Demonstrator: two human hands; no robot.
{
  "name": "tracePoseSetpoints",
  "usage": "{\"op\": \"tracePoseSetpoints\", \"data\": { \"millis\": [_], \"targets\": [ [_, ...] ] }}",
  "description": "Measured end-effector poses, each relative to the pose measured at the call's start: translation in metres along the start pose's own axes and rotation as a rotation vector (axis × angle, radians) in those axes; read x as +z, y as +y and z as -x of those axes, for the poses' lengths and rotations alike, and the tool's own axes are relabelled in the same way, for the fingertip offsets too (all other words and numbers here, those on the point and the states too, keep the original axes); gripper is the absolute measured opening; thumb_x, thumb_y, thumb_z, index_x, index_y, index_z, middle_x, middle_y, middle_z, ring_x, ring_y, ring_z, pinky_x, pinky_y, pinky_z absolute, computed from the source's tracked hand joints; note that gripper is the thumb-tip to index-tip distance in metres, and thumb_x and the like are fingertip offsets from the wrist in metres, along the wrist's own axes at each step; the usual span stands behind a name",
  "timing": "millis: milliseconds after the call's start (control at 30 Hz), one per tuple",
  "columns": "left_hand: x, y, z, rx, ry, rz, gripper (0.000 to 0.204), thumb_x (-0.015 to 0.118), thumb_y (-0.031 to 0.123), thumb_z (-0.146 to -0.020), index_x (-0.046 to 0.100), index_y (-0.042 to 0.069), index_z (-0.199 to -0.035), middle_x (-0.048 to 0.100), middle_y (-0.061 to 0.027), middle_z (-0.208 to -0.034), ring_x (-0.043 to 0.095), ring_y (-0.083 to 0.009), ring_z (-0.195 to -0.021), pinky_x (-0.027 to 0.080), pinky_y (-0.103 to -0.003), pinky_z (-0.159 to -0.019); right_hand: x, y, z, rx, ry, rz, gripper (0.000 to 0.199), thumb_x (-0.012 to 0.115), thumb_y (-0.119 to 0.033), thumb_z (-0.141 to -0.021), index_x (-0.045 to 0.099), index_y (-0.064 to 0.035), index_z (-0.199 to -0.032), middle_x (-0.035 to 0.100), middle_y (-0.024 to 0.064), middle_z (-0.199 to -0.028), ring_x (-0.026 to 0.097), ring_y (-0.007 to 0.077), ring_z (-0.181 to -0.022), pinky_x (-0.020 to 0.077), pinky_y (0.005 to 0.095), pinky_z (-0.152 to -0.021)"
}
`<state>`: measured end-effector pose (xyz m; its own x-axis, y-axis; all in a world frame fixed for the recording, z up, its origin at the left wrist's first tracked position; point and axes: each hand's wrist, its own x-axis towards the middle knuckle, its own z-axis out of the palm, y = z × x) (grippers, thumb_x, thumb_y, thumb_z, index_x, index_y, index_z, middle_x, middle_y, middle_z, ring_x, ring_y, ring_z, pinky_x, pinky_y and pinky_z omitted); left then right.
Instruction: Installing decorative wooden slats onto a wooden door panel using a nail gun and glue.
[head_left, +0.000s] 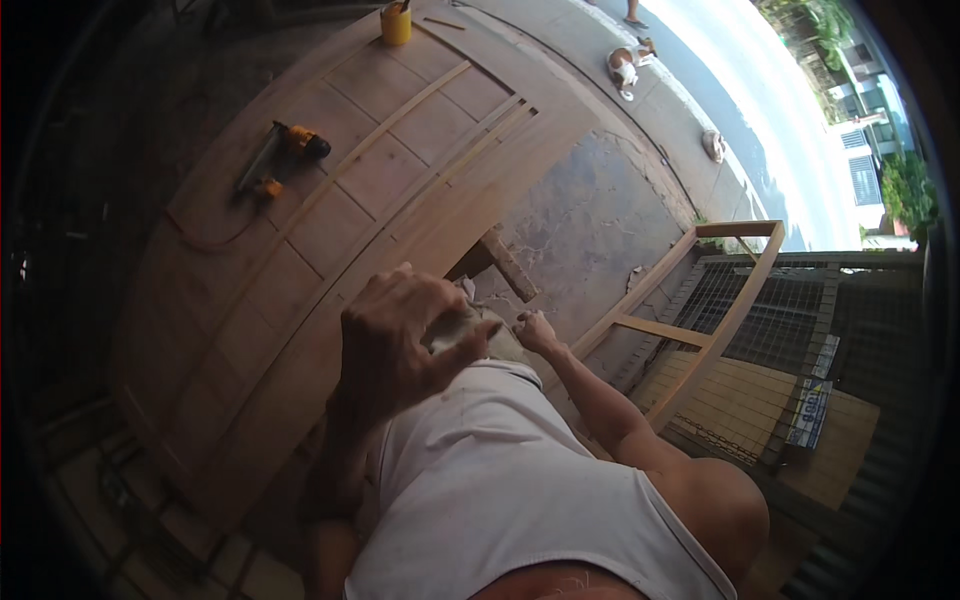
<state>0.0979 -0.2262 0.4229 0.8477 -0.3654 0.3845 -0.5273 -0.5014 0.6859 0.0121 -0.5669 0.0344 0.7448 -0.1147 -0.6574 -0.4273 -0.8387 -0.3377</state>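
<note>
My left hand (405,335) is raised in front of my body, beside the near edge of the wooden table (300,375). Its fingers are bent, with the thumb held apart, and I see nothing gripped between them. Lower down, close to my waist, my right hand (537,331) has its fingers curled closed; whatever they may hold is too small to make out. A short wooden piece (512,268) juts out past the table edge, beyond both hands. On the tabletop lie long wooden strips (390,122) and a yellow-and-black power tool (285,155).
A yellow container (396,24) stands at the table's far end. To my right leans a wooden frame (690,385), with wire mesh (770,300) behind it. Cracked concrete floor (600,215) runs toward the street, where a brown-and-white dog (625,68) lies and a person's leg shows.
</note>
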Motion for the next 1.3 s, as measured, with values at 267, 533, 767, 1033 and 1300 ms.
{"op": "tracePoseSetpoints", "data": {
  "millis": [267,533,767,1033,1300],
  "targets": [
    [0.087,-0.206,0.237,-1.245,-0.094,-0.270,0.027,0.083,0.029,-0.090,0.076,0.006,-0.102,0.080,-0.0123,-0.099,0.078,-0.0314,-0.088,0.060,-0.043,-0.079,-0.076,-0.047,-0.136,-0.413,0.138,-0.023,0.043,0.066,-0.031,-0.100,0.074,-0.0015,-0.130,0.079,0.0255,-0.106,0.077,0.0421,-0.105,0.0596,0.0483,-0.092],
    [0.135,-0.167,0.297,-1.456,0.074,-0.186,0.027,0.082,0.027,-0.090,0.077,0.005,-0.105,0.080,-0.0113,-0.096,0.079,-0.0287,-0.092,0.059,-0.041,-0.082,-0.118,-0.167,-0.209,-0.513,-0.160,0.241,0.037,0.065,-0.030,-0.102,0.075,-0.0065,-0.129,0.078,0.0246,-0.113,0.075,0.0426,-0.109,0.0585,0.0502,-0.095],
    [0.120,-0.223,0.246,-1.393,0.269,-0.541,0.039,0.074,0.018,-0.098,0.067,0.010,-0.135,0.069,-0.0146,-0.135,0.066,-0.0349,-0.126,0.054,-0.048,-0.105,-0.112,-0.267,-0.248,-0.888,-0.021,0.298,0.030,0.066,-0.023,-0.103,0.073,-0.0076,-0.128,0.069,0.0197,-0.129,0.066,0.0414,-0.119,0.0545,0.0513,-0.099],
    [0.087,-0.331,0.275,-1.158,0.193,-0.838,0.050,0.064,0.008,-0.100,0.063,0.016,-0.149,0.062,-0.0195,-0.142,0.064,-0.0391,-0.125,0.053,-0.050,-0.107,-0.079,-0.316,-0.269,-1.219,0.014,0.598,0.038,0.071,-0.025,-0.100,0.065,-0.0065,-0.133,0.064,0.0184,-0.124,0.060,0.0405,-0.117,0.0509,0.0530,-0.098],
    [0.051,-0.359,0.280,-1.041,0.101,-0.606,0.024,0.067,0.007,-0.098,0.073,0.011,-0.120,0.070,-0.0084,-0.111,0.069,-0.0342,-0.108,0.056,-0.049,-0.095,-0.077,-0.320,-0.274,-1.183,0.080,0.686,0.034,0.068,-0.030,-0.102,0.066,-0.0054,-0.125,0.063,0.0176,-0.119,0.059,0.0395,-0.113,0.0475,0.0524,-0.098]
  ]
}}
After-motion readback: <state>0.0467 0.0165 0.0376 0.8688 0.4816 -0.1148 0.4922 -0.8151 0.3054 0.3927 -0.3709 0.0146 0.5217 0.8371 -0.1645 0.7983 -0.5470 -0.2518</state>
